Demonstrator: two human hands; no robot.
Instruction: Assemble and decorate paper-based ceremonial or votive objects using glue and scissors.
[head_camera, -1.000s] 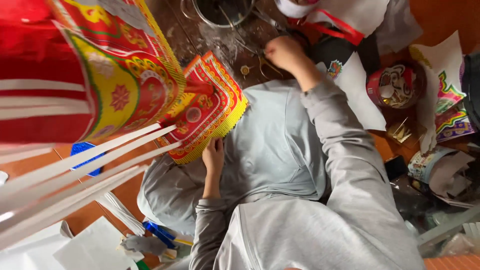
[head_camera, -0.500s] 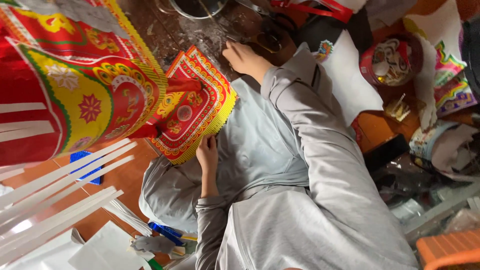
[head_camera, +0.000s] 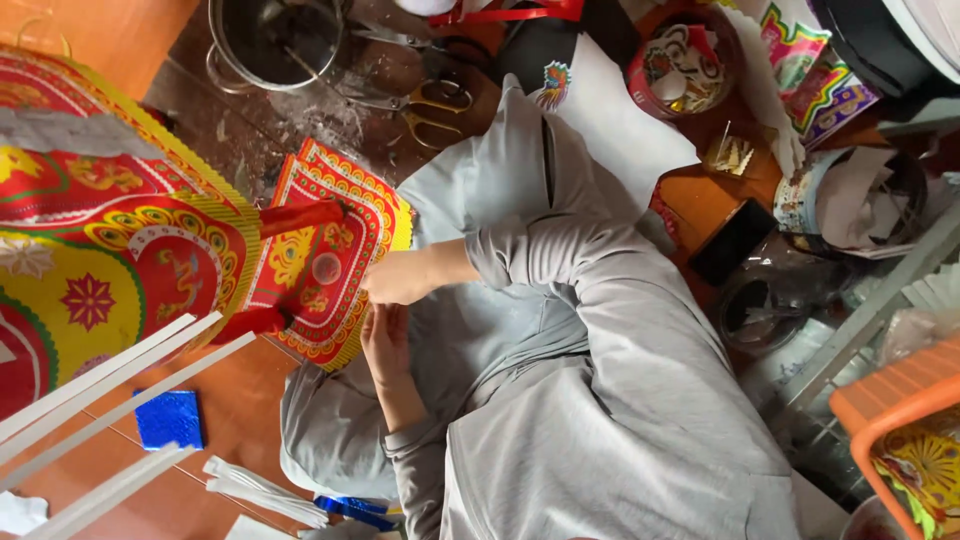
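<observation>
My right hand (head_camera: 400, 280) pinches the edge of the red-and-yellow patterned paper panel (head_camera: 325, 255) lying across my lap. My left hand (head_camera: 383, 340) rests just below it, fingers loosely curled, holding nothing. A hard tug could tear the thin edge.

The person wore a plain grey long-sleeved top; ribbed cuffs ended at both wrists, leaving the left hand (head_camera: 385, 340) and right hand (head_camera: 395, 280) bare, centre frame.

Red-and-yellow ornate paper panel (head_camera: 325, 265), grey sleeves (head_camera: 590, 300)
</observation>
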